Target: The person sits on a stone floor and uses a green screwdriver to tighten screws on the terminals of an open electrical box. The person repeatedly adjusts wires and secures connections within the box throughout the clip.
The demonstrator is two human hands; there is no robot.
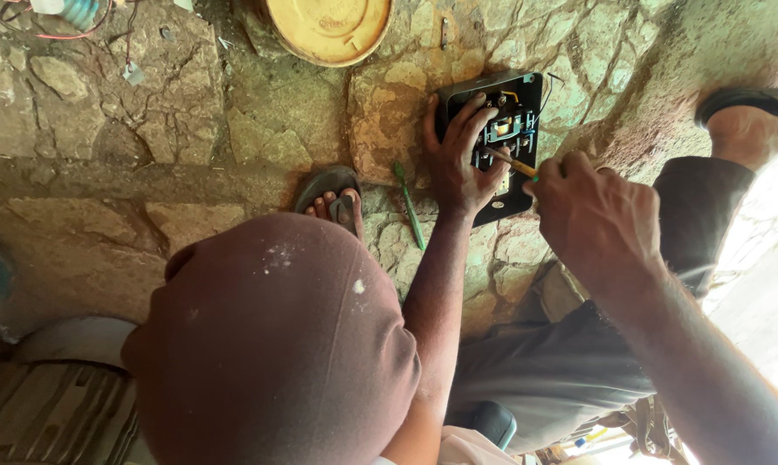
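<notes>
Rough stone floor point(191, 120) carries a black electrical unit point(527, 95) near its far edge, cover off, terminals showing. The left hand point(454, 164) lies spread flat on the unit's near-left side, pinning it. The right hand point(596, 215) has its grip pressed together around a yellow-handled screwdriver point(511, 160), tip among the terminals just beside the left fingers. On uneven stone the unit may rock, so the tip could slip onto those fingers. A green toothbrush point(410, 207) lies left of the wrist.
</notes>
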